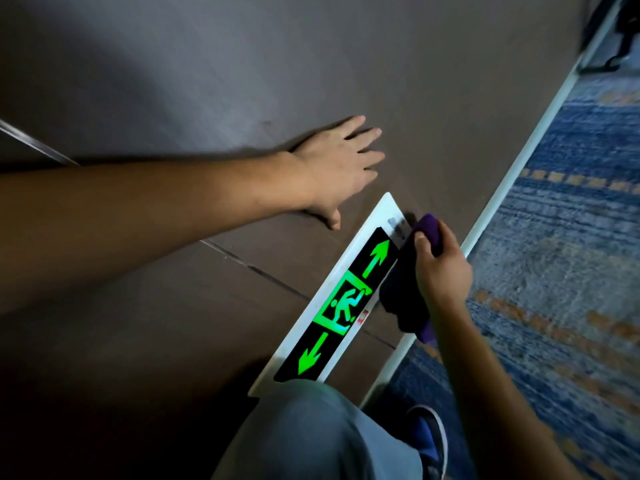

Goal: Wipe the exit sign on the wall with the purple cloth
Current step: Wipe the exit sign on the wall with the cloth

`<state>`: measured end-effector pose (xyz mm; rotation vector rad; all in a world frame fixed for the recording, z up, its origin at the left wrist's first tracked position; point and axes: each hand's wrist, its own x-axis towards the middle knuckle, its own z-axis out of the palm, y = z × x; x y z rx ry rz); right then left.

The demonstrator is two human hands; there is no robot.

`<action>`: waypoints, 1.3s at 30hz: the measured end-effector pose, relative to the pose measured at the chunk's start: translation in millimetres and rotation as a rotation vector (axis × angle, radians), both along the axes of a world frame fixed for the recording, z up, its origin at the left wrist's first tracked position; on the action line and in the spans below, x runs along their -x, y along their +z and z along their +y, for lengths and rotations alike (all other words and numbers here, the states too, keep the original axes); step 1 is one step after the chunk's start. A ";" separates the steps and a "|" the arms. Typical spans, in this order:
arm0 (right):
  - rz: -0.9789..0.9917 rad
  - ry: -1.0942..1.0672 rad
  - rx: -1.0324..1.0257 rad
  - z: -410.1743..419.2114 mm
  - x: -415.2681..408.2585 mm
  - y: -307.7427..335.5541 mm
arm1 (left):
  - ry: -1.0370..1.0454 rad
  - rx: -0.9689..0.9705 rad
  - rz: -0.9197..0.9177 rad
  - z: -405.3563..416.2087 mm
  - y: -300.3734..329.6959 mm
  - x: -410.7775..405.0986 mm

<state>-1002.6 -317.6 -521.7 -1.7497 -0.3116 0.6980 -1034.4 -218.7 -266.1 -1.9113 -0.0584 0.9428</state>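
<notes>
- The right hand [440, 268] has its fingers curled tight around the purple cloth [405, 282]. The thumb pinches the top of the bundle.
- The cloth hangs down below those fingers. It presses on the edge of the exit sign [343, 299], on the side close to the carpet.
- The sign sits low on the brown wall [173, 81]. It glows green, with two arrows and a running man. The top arrow is just beside the right fingertips [420, 242]. The running man is near the heel of that hand.
- The left hand [341, 164] is flat on the wall with its fingers straight and spread. It holds nothing. The sign's top corner is just below its thumb.
- I think the wiping is under way, and most of the sign's face looks not yet covered by the cloth.
- To do it well, keep the cloth flat on the sign. Slide it along the whole strip, from the arrow by the fingertips to the arrow by the knee [311, 431].
- Press softly, so the sign does not pull off the wall.
- Wipe the white rim too.
- Keep the left hand on the wall for balance.
</notes>
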 end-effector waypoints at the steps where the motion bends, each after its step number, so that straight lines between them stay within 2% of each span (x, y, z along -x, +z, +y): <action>1: 0.026 0.012 0.024 -1.4 -4.8 -6.6 | 0.005 0.005 0.000 -0.3 -0.1 -0.8; 7: 0.077 0.082 0.070 24.2 3.9 3.3 | 0.022 0.018 0.010 -2.8 0.7 -2.8; 10: 0.125 0.034 0.056 31.5 17.9 18.9 | 0.027 0.040 0.000 -1.1 3.9 -2.8; 15: 0.091 -0.004 -0.047 24.8 33.8 41.2 | 0.037 0.104 -0.053 -0.7 7.7 -1.0; 21: 0.060 0.115 -0.193 13.0 9.1 34.8 | 0.043 0.084 -0.053 -5.9 7.0 -2.1; 25: 0.168 0.033 -0.062 5.7 -12.3 -0.6 | 0.054 0.090 -0.062 -3.6 4.0 -3.2; 28: 0.236 0.089 -0.004 10.9 -3.6 -14.1 | 0.080 0.116 -0.101 -3.2 3.6 -3.7; 34: 0.343 0.007 -0.049 25.6 19.5 -5.1 | 0.057 0.127 -0.109 -2.3 -0.4 0.0; 39: 0.261 -0.036 -0.125 31.4 26.9 31.2 | 0.035 0.137 -0.107 -2.3 1.5 0.5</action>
